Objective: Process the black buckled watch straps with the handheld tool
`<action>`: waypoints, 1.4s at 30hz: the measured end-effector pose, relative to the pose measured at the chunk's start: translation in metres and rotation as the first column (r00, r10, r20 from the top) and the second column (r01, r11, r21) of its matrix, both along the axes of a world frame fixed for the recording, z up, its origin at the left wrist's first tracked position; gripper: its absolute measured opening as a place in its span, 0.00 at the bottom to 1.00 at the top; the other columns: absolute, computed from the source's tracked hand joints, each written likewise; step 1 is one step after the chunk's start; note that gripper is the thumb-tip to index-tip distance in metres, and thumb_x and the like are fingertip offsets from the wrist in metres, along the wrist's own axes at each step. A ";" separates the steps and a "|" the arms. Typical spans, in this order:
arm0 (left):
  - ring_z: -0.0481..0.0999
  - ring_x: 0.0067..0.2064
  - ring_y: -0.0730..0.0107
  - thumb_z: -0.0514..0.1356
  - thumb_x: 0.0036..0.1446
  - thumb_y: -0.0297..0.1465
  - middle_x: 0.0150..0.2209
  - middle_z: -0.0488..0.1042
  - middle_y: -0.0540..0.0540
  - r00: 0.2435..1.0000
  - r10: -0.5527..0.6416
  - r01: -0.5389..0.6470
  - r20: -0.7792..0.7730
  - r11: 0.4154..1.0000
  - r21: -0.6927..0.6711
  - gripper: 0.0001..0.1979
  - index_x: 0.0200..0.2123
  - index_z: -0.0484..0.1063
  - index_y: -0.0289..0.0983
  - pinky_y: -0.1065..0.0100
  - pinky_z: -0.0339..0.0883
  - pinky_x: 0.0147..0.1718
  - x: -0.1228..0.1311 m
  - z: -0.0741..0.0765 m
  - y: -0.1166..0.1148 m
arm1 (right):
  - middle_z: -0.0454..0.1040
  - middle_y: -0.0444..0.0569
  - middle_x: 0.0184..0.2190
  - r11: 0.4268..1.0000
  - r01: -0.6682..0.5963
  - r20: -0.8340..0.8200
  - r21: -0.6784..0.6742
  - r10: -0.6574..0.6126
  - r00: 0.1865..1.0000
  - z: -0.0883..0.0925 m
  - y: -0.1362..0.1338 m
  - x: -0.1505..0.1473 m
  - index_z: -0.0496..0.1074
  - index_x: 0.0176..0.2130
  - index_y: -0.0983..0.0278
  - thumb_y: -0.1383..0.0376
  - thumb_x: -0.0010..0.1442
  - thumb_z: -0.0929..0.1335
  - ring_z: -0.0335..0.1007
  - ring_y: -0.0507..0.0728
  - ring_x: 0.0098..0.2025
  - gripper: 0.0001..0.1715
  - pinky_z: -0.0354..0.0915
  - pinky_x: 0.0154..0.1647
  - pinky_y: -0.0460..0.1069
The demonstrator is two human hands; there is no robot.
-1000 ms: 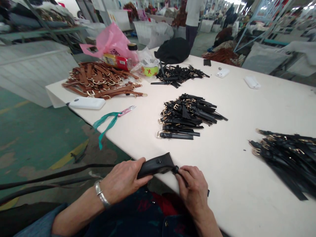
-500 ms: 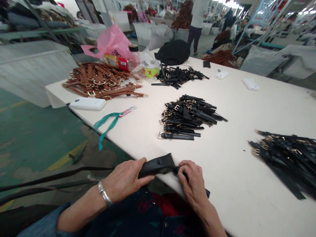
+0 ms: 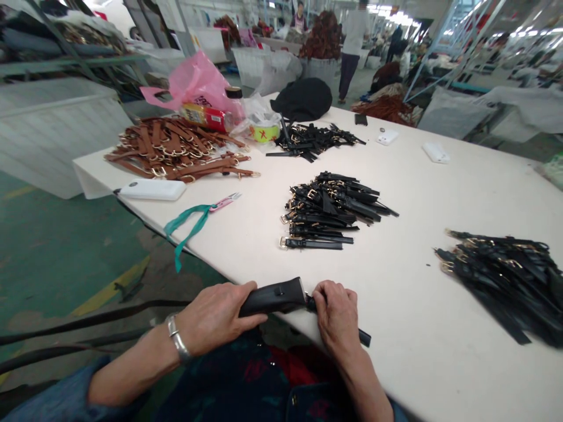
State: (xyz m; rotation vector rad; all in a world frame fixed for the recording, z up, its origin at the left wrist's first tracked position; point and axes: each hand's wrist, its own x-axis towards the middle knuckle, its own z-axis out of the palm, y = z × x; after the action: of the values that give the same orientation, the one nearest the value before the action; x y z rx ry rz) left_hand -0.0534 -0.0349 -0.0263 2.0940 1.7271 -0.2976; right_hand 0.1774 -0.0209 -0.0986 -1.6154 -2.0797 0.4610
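Observation:
My left hand [image 3: 215,313], with a silver bracelet at its wrist, is wrapped round a black handheld tool [image 3: 271,298]. The tool has a small switch on its upper side and a wide end facing right; its exact kind is unclear. Closed on a short black strap [image 3: 365,337], my right hand [image 3: 336,316] is just beyond that wide end. One strap end sticks out below the hand, and a dark end with a glint of metal lies close to the tool. Farther in on the table is a pile of black buckled straps [image 3: 332,205].
More black straps lie at right [image 3: 505,275] and at the back [image 3: 314,139]. Brown straps [image 3: 171,146], a white phone-like case [image 3: 152,189] and pink thread snips [image 3: 225,202] with a teal ribbon are at left. A pink bag [image 3: 197,79] and black cap [image 3: 303,98] stand behind.
The whole view has shifted slightly. My left hand holds the tool more level, and my right hand has turned a little with the strap still in it.

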 end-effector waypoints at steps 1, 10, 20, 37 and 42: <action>0.74 0.34 0.57 0.50 0.52 0.50 0.30 0.74 0.44 0.999 -0.027 0.027 -0.022 1.000 0.009 0.22 0.40 0.66 0.41 0.64 0.62 0.31 -0.001 0.002 0.000 | 0.68 0.44 0.26 1.000 0.010 0.008 0.001 -0.010 1.000 0.000 0.000 -0.001 0.65 0.29 0.62 0.66 0.60 0.60 0.62 0.54 0.33 0.09 0.49 0.39 0.49; 0.74 0.36 0.57 0.51 0.53 0.45 0.32 0.75 0.42 0.986 -0.153 0.154 -0.061 0.988 0.019 0.16 0.36 0.65 0.39 0.64 0.63 0.32 0.023 0.021 0.014 | 0.69 0.44 0.23 0.997 0.044 0.015 0.056 -0.045 0.999 -0.009 0.008 -0.003 0.65 0.30 0.62 0.63 0.61 0.59 0.64 0.53 0.30 0.11 0.49 0.38 0.49; 0.74 0.35 0.56 0.51 0.52 0.46 0.31 0.74 0.41 0.968 -0.228 0.234 -0.104 0.971 0.048 0.18 0.37 0.66 0.38 0.63 0.64 0.32 0.035 0.021 0.029 | 0.70 0.46 0.30 0.994 0.096 -0.178 0.059 -0.084 0.980 -0.004 -0.007 0.005 0.66 0.40 0.63 0.70 0.55 0.60 0.64 0.54 0.34 0.13 0.55 0.39 0.49; 0.74 0.35 0.55 0.50 0.53 0.46 0.32 0.75 0.41 0.950 -0.280 0.286 -0.137 0.958 0.021 0.19 0.39 0.66 0.38 0.62 0.64 0.32 0.026 0.024 0.035 | 0.71 0.47 0.34 0.999 0.030 -0.162 0.018 -0.027 0.986 -0.009 -0.016 0.010 0.73 0.37 0.58 0.62 0.50 0.70 0.63 0.57 0.39 0.11 0.54 0.42 0.53; 0.75 0.35 0.54 0.50 0.53 0.46 0.33 0.75 0.40 0.941 -0.294 0.300 -0.166 0.954 0.012 0.19 0.40 0.66 0.38 0.61 0.65 0.32 0.024 0.028 0.036 | 0.71 0.47 0.35 0.999 0.033 -0.154 0.029 -0.028 0.988 -0.007 -0.018 0.009 0.73 0.37 0.57 0.63 0.51 0.70 0.63 0.56 0.39 0.10 0.54 0.42 0.52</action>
State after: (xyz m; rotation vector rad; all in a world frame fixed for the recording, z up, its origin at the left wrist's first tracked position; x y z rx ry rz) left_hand -0.0290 0.0016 0.0014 2.4186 1.5061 -0.5420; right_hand 0.1862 -0.0386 -0.1060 -1.5413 -1.9368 0.5224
